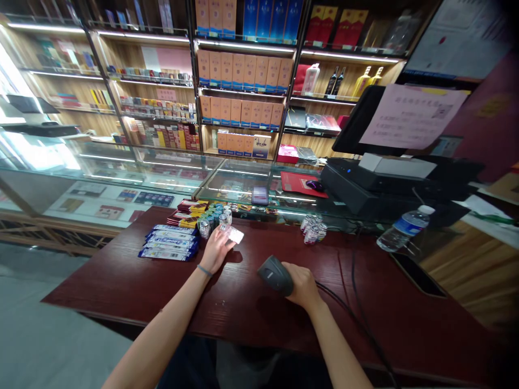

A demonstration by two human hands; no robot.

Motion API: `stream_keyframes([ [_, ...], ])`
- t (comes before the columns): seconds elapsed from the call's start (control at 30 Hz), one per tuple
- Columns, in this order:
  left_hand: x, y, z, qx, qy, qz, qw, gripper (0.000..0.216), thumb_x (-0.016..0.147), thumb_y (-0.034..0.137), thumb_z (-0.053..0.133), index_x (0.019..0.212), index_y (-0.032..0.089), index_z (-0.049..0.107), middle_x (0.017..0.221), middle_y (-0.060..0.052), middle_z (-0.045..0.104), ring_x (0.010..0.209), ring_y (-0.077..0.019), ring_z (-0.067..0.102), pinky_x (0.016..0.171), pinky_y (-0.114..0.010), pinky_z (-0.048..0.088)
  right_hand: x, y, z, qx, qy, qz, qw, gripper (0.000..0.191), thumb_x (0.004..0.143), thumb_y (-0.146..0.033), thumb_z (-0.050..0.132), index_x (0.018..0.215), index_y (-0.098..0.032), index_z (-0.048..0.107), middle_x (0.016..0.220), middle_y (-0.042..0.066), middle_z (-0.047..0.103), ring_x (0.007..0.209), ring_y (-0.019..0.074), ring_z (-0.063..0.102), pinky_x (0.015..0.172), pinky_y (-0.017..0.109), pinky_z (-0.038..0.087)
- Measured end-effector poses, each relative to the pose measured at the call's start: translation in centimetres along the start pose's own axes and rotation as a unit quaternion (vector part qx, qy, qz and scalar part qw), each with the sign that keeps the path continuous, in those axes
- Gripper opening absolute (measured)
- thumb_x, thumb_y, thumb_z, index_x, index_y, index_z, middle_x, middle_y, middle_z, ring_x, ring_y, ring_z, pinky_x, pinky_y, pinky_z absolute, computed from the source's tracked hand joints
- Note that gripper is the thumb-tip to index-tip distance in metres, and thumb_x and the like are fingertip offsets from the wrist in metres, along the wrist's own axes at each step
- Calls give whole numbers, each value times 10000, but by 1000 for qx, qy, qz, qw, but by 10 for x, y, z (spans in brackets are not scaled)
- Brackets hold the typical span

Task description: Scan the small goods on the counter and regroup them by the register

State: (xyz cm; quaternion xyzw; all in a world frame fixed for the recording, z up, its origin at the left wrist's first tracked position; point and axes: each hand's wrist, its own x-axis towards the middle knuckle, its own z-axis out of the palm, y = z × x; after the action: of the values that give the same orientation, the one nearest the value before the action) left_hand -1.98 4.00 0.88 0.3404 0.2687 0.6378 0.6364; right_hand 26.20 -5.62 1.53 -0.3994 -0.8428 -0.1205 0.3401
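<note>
A pale shiny item (235, 235) is being pinched by the left hand (215, 250), a dark plastic scanner (275, 274) at four o'clock clasped by the right hand (303, 283). Scanning is seemingly being prepared, requiring alignment.

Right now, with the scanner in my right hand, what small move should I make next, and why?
Probably turn the small pale item in your left hand toward the handheld barcode scanner: your right hand grips the scanner with its head pointing roughly leftward, and a gap separates it from the item.
</note>
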Motion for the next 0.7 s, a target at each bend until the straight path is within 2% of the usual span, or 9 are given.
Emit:
stream_keyframes([
  [0.27, -1, 2, 0, 4, 21, -14, 1000, 392, 785, 335, 748, 1099, 233, 537, 1227, -49, 612, 1049, -171, 624, 909, -404, 545, -1, 2, -1, -7, 14, 3, 1000, 473, 735, -255, 539, 1192, -134, 529, 948, 119, 726, 767, 228, 714, 650, 319, 556],
  [0.4, -2, 2, 1, 16, 32, -25, 999, 447, 752, 346, 774, 1109, 233, 531, 1247, -63, 616, 1045, -182, 635, 872, -382, 556, -5, 10, -3, -14, 21, 17, 1000, 431, 734, -245, 530, 1152, -144, 561, 925, 116, 727, 789, 238, 719, 677, 332, 572],
  [0.5, -1, -2, 5, 57, 40, -30, 997, 485, 718, 369, 798, 1103, 226, 540, 1144, -49, 654, 957, -163, 653, 812, -322, 556, -12, 24, -12, -24, 31, 36, 999, 386, 757, -257, 524, 1125, -154, 580, 920, 109, 728, 806, 242, 722, 697, 342, 582],
  [0.6, 3, -8, 17, 128, 21, -27, 991, 514, 695, 390, 808, 1107, 199, 566, 1002, -36, 670, 844, -150, 655, 735, -282, 550, -24, 42, -26, -49, 55, 56, 996, 361, 780, -270, 533, 1119, -155, 580, 939, 110, 729, 822, 244, 725, 699, 338, 586],
  [0.7, 9, -21, 40, 217, 5, -19, 976, 486, 678, 403, 808, 1047, 160, 606, 871, -31, 663, 730, -139, 629, 637, -253, 526, -40, 59, -41, -86, 69, 94, 989, 372, 792, -303, 559, 1135, -160, 581, 914, 97, 731, 783, 245, 723, 680, 339, 586],
])
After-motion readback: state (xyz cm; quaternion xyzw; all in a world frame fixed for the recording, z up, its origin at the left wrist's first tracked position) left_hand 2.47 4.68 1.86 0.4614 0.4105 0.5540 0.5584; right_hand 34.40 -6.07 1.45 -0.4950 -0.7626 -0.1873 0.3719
